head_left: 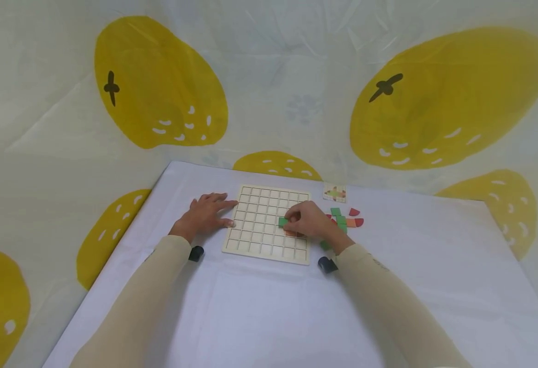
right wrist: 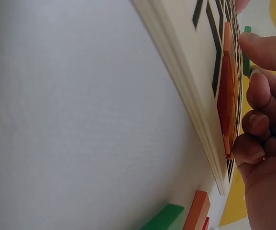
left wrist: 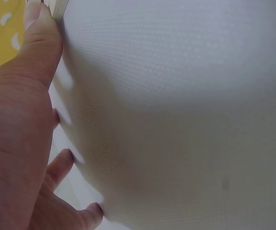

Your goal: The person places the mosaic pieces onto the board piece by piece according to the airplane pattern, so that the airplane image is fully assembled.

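Note:
A pale wooden grid board (head_left: 255, 225) lies flat on the white-covered table. My right hand (head_left: 308, 220) is over the board's right half and pinches a green tile (head_left: 282, 222) between thumb and fingertips. In the right wrist view the green tile (right wrist: 246, 62) stands at the fingertips, while the other fingers curl in beside it. Below that hand, orange and red tiles (right wrist: 226, 96) sit on the board. My left hand (head_left: 206, 213) has its fingers spread at the board's left edge, and the thumb (left wrist: 39, 45) touches that edge in the left wrist view.
Several loose green, red and orange tiles (head_left: 340, 221) lie to the right of the board, partly behind my right wrist. A small pattern card (head_left: 335, 192) lies at the table's back edge. Behind hangs a white curtain (head_left: 269, 92) with yellow fruit shapes.

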### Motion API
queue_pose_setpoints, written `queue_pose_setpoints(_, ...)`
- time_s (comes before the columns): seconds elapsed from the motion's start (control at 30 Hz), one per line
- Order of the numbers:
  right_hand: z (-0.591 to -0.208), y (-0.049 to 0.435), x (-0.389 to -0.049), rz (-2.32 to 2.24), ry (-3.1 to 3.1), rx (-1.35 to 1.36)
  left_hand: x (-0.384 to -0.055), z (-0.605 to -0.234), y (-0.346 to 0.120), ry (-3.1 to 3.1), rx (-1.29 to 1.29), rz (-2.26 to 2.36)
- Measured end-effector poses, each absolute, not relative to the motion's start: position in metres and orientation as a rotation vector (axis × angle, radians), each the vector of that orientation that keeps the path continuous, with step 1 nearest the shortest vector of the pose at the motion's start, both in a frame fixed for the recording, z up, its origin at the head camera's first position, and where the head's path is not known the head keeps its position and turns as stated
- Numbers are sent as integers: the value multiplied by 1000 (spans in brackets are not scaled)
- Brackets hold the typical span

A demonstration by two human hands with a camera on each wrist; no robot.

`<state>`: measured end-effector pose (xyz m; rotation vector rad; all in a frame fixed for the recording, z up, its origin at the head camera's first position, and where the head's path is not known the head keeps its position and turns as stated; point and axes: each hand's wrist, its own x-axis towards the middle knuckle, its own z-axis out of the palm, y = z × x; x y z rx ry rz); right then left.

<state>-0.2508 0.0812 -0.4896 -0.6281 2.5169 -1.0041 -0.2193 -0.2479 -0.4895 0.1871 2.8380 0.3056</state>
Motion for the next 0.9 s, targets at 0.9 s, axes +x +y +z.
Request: queue_pose_setpoints(0.9,-488,72,-254,-960,2535,-565,-218,-487,-248,2837,191,317)
